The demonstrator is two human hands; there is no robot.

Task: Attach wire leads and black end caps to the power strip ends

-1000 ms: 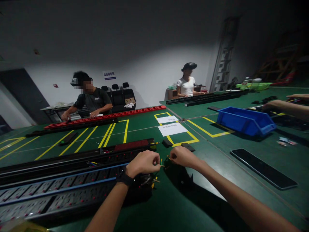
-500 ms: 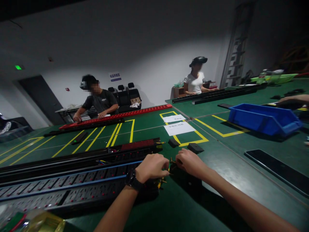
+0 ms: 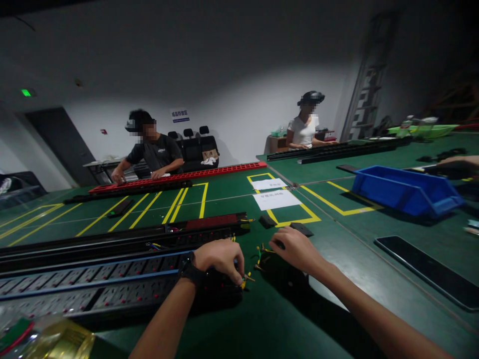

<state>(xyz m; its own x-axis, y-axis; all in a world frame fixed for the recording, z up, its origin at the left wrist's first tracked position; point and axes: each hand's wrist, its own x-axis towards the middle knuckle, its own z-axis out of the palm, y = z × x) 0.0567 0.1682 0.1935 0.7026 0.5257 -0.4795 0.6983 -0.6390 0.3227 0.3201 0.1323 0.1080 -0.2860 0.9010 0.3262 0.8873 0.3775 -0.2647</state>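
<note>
My left hand [image 3: 221, 259], with a dark watch on the wrist, is bent over the near end of a black power strip [image 3: 134, 291]. Its fingertips come together at a yellow wire [image 3: 244, 284] sticking out of that end. To the right, above the green tabletop, my right hand [image 3: 295, 248] has its fingers curled in a pinch. Several short yellow-green wires [image 3: 259, 255] with metal ends hang from it. Behind the near strip lie another socket strip [image 3: 101, 271] with blue edges and a black channel [image 3: 202, 225] with a dark red section.
A dark phone [image 3: 426, 271] and a blue bin [image 3: 406, 192] are on the right. Small black blocks [image 3: 301, 229] and paper labels [image 3: 276, 200] lie ahead. Bottles [image 3: 62, 341] stand at near left. Two people work across the table [image 3: 224, 199]; another person's hand [image 3: 462, 160] shows at right.
My left hand has moved left and down, away from my right hand, to the strip's end. My right hand stays almost in place with the short wires, which now show more clearly.
</note>
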